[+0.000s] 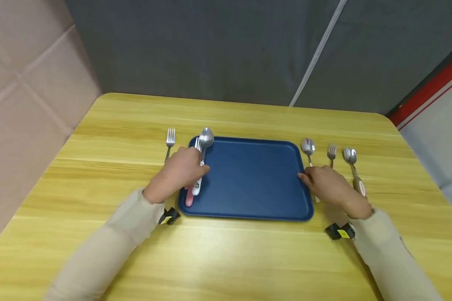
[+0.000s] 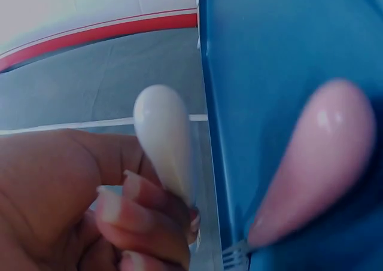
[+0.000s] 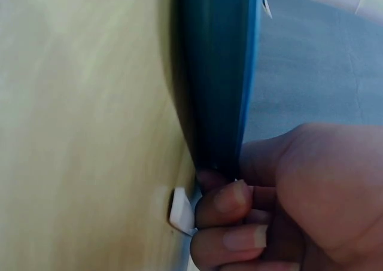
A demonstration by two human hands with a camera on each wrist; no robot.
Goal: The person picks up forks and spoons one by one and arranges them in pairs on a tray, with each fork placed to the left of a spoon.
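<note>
A dark blue tray (image 1: pixel 248 179) lies on a yellow wood-grain table (image 1: pixel 226 255), with white-handled (image 1: pixel 197 187) and pink-handled cutlery (image 1: pixel 189 200).

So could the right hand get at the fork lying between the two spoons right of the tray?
Probably yes: the right hand rests at the tray edge, the fork lies just beyond its knuckles on bare table, nothing covering it.

No text, brand or number could be read. The white plastic spoon handle (image 1: pixel 197 187) on the blue plastic tray (image 1: pixel 252 179) and the brown-handled steel spoon (image 1: pixel 359 184) carried small marks, too blurred to make out.
</note>
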